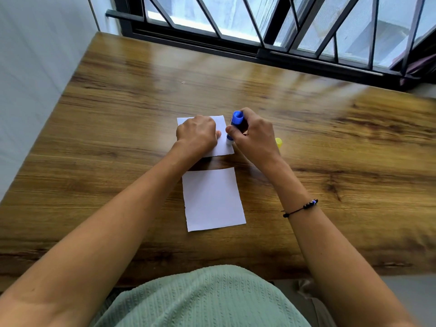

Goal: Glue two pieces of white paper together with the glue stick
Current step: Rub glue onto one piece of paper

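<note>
From the head camera I see my left hand (197,135) lying knuckles-up on the far piece of white paper (224,147), fingers curled under and pressing the sheet down on the wooden table (118,114). The hand covers most of that sheet's left part; only the right strip and the top corners show beyond it.

Just right of that hand, my right hand (253,135) grips the blue glue stick (236,122), fingers and thumb wrapped around its barrel. The stick is tilted, its blue end pointing up and away from me, its lower whitish end down at the right edge of the far paper, between the two hands. I cannot tell for sure whether the tip actually touches the sheet, though it sits right on it in this view.

The second piece of white paper (213,199) lies flat nearer to me, below both hands and between my forearms, apart from the first sheet with a band of bare wood between them. Neither hand touches it.

Just beyond the right hand's wrist side, a small yellow cap (278,142) peeks out on the table, partly hidden by the hand. A dark beaded bracelet (300,208) circles my right forearm.
</note>
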